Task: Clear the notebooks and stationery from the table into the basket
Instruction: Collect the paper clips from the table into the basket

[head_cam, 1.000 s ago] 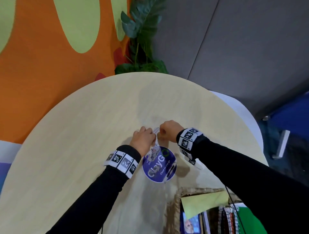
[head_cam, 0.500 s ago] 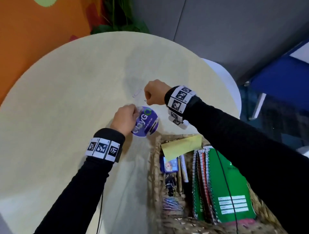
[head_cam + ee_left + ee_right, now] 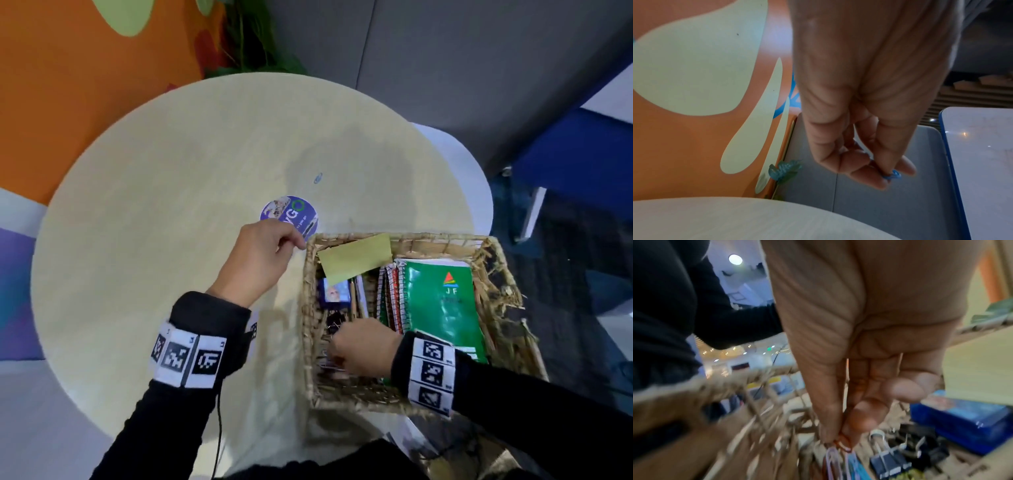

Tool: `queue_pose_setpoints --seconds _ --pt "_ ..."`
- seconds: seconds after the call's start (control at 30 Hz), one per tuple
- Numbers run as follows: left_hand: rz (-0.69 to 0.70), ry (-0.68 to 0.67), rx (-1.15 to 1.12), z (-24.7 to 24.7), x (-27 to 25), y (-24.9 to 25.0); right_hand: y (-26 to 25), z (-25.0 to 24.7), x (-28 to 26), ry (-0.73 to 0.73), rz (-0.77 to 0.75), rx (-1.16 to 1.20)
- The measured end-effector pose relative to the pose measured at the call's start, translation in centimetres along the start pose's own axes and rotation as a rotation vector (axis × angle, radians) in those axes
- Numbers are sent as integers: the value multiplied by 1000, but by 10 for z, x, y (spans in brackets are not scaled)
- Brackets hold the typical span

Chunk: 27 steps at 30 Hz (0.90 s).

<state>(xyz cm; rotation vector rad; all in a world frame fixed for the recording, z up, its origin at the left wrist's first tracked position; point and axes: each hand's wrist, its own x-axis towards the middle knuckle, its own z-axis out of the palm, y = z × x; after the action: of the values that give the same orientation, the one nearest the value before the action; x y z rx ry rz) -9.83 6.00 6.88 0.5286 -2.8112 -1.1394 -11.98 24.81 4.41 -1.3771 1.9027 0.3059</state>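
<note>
My right hand [image 3: 337,353] is down inside the woven basket [image 3: 496,260], at its near left corner. In the right wrist view the right hand [image 3: 840,441] pinches a small red paper clip [image 3: 843,446] just above a heap of coloured clips. My left hand [image 3: 294,245] hovers over the table beside the basket's far left corner, fingers curled. The left wrist view shows the left hand [image 3: 888,175] pinching a blue paper clip [image 3: 893,175]. A round purple card [image 3: 291,214] lies on the table just beyond that hand. Another blue clip [image 3: 318,178] lies farther back.
The basket holds a green spiral notebook [image 3: 442,301] with others beside it, a yellow note pad [image 3: 356,258], a small blue box [image 3: 333,293], pencils and black binder clips [image 3: 890,462]. The round table [image 3: 154,205] has a potted plant [image 3: 253,44] behind it.
My right hand went from the table down into the basket with a clip. The left hand let go of the purple card and pulled back toward the basket. The view swung toward the basket.
</note>
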Motion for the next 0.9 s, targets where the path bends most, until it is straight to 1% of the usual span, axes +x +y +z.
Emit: queue_pose_setpoints --seconds 0.1,0.17,0.27,0.33,0.37,0.43,0.53,0.63,0.7,0.77,0.9 --pt "59 0 4 -7 -34 15 -8 8 9 -38 25 -106" --pt "97 -25 21 -9 -55 22 -10 10 12 -25 35 -125" --pt "124 -118 61 -3 -75 26 -8 12 14 -15 59 -121" --pt "138 -192 95 8 -83 28 0 11 11 -17 115 -88" --pt "169 -237 119 15 -86 30 7 10 8 4 158 -45" --pt "242 -330 193 31 -90 34 24 6 -8 133 234 113" --pt "280 -481 415 58 -93 35 50 0 -42 383 281 285" --pt "298 -647 668 80 -95 32 61 -2 -72 541 301 441" --pt "289 -758 800 87 -96 35 64 0 -83 602 317 487" --pt "276 -847 908 91 -95 41 65 3 -90 626 336 521" --pt "253 -967 994 95 -90 52 64 8 -91 623 346 558"
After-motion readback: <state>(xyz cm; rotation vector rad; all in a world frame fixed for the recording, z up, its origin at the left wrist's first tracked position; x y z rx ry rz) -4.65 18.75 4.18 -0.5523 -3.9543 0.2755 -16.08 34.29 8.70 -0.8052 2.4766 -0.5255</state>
